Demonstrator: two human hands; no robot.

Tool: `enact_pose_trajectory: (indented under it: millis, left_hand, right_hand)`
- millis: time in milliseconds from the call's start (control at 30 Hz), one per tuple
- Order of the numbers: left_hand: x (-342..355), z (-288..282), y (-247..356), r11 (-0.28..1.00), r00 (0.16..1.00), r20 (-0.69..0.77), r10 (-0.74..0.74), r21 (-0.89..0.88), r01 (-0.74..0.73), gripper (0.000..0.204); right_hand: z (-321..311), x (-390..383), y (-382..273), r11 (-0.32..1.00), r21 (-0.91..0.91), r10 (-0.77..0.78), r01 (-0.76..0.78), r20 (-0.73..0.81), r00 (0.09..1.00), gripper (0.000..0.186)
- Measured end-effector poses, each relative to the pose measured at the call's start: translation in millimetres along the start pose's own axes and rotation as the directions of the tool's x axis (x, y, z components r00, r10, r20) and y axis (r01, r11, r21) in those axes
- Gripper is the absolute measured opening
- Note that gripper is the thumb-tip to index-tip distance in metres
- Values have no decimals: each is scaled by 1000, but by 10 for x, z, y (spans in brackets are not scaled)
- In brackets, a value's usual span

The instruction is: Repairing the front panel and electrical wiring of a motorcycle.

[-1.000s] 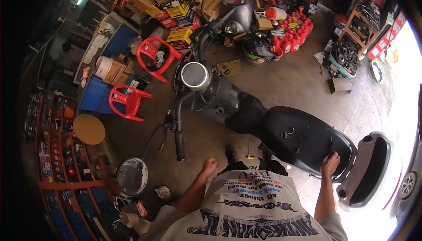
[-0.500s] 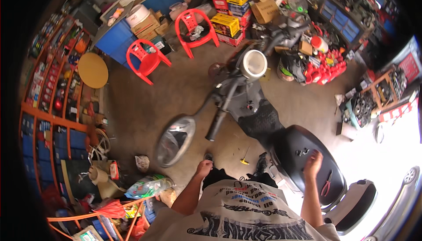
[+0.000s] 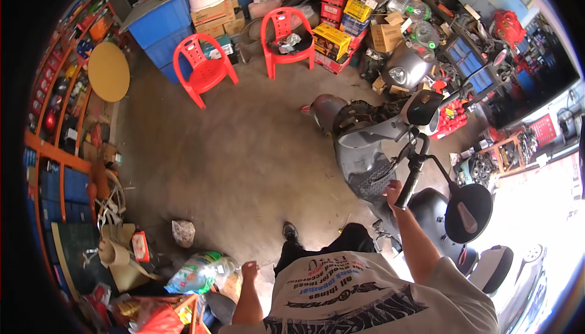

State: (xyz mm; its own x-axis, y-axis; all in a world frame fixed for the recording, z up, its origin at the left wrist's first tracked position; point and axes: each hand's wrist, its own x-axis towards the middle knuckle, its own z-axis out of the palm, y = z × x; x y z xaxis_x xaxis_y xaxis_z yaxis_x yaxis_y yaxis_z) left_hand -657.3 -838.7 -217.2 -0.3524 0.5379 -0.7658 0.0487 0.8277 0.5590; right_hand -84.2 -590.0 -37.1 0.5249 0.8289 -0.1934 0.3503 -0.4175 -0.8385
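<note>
A grey scooter stands to the right, its handlebar swung to the right. Beside the black handlebar grip is my right hand, its fingers loosely bent and apart, with nothing visible in them. The grip's end overlaps the hand and wrist in the picture; whether they touch cannot be told. A round-ended black mirror sticks out over the black seat, hiding part of it. My left hand hangs low at my left side, fingers curled in, with nothing seen in it.
Two red plastic chairs stand at the far side. Stacked cartons rise behind them. Orange shelving lines the left, with a round yellow board against it. Filled plastic bags lie at near left.
The handlebar and mirror have swung from left to right. My right hand has left the seat and come beside the grip. My left hand has dropped lower and left.
</note>
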Motion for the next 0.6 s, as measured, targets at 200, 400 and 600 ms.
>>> enact_pose_trajectory:
  millis: [200, 400, 600]
  left_hand:
    - [443, -608, 108, 975, 997, 62, -55, -211, 67, 15]
    - [957, -180, 1636, 995, 989, 149, -13, -95, 27, 15]
    - [1675, 157, 3253, 941, 939, 310, 151, 246, -233, 23]
  right_hand:
    - [-9, -18, -244, 983, -43, 175, -180, -89, 980, 42]
    - [278, -8, 646, 992, 64, 123, -108, -328, 937, 41]
    - [1073, 111, 105, 981, -178, -168, 74, -606, 777, 58]
